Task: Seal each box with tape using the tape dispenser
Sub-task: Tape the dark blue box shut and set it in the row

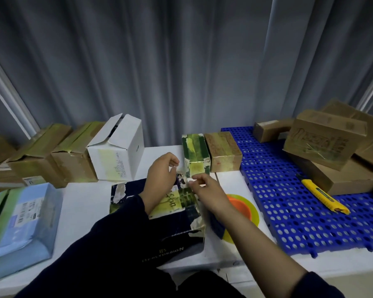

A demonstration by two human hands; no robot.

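Over one dark box (177, 237), two hands (160, 173) (207, 190)

The room is dim, with soft cool light and only weak shadows — no strong glare. The wide lens bends the edges, and the whole picture looks slightly blurred.

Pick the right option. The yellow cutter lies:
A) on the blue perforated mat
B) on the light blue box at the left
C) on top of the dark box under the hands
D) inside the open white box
A: the yellow cutter lies flat on the blue perforated mat, right of the white tabletop, in front of the stacked brown cartons.
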